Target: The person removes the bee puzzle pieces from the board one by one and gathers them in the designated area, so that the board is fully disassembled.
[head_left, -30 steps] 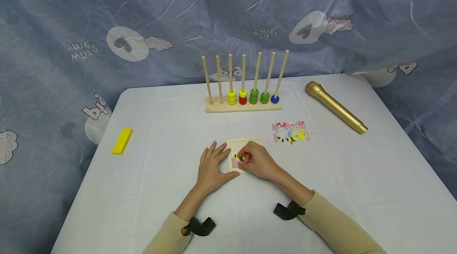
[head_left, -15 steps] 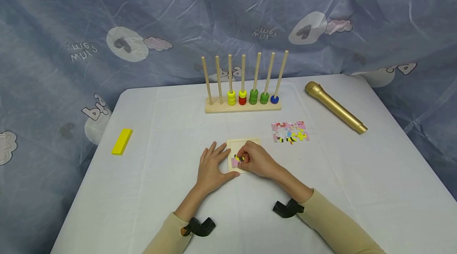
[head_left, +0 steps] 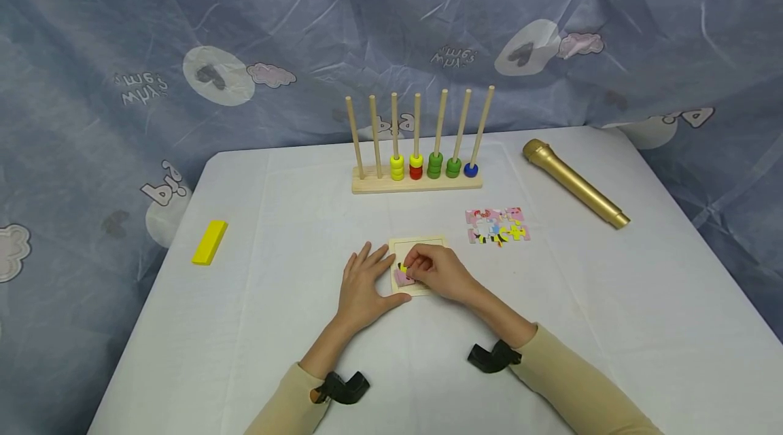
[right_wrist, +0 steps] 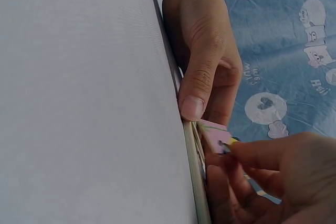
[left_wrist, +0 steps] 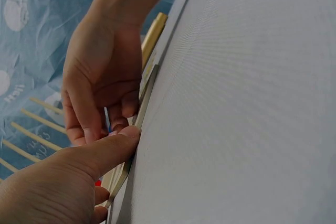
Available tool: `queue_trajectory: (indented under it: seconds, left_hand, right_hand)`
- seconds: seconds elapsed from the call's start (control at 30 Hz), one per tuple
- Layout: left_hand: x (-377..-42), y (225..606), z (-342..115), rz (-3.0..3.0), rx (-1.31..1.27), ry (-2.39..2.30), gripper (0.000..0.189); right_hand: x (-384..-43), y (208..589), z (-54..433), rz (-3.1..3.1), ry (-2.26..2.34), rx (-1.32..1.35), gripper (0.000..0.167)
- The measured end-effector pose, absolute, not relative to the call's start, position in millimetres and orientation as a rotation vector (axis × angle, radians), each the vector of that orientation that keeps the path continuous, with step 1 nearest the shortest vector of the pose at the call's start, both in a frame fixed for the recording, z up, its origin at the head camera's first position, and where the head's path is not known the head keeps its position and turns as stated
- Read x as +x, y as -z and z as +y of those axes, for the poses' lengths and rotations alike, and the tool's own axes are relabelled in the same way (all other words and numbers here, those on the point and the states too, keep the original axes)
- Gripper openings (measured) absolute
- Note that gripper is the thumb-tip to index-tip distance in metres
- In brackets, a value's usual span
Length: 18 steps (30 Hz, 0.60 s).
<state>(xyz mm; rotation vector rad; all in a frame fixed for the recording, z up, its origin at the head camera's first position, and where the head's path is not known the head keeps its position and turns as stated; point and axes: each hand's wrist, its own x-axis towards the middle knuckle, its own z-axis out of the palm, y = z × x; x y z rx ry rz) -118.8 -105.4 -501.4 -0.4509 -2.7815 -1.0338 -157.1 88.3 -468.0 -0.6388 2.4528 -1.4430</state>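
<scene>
In the head view my left hand (head_left: 362,291) lies with spread, straight fingers at the left side of a small wooden puzzle tray (head_left: 419,242). Its thumb touches the tray's front edge, seen closely in the left wrist view. My right hand (head_left: 442,273) pinches a pink puzzle piece (right_wrist: 214,134) with yellow and black print between thumb and fingers. The right wrist view shows that piece tilted, standing up from the tray (right_wrist: 193,166). My right fingers hide part of the tray's inside.
Several joined pink and yellow puzzle pieces (head_left: 498,225) lie right of the tray. Behind stands a wooden peg rack (head_left: 417,183) with coloured rings. A gold microphone (head_left: 576,183) lies at the right, a yellow block (head_left: 210,242) at the left.
My right fingers have risen slightly, and the pink piece has shifted a little left and tipped up from the tray. My left hand has stayed in place.
</scene>
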Motion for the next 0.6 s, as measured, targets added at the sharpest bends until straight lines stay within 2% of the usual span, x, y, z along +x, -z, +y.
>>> queue_trajectory:
  seconds: [0.2, 0.6]
  left_hand:
    - [-119.6, 501.4, -104.6, -2.785, -0.449, 1.023, 0.081]
    - [-119.0, 501.5, -104.4, -2.784, -0.444, 1.02, 0.081]
  right_hand:
    - [-158.6, 453.4, 91.1, 2.332, 1.606, -0.416, 0.008]
    - [-177.2, 427.7, 136.7, 2.352, 1.774, -0.302, 0.015]
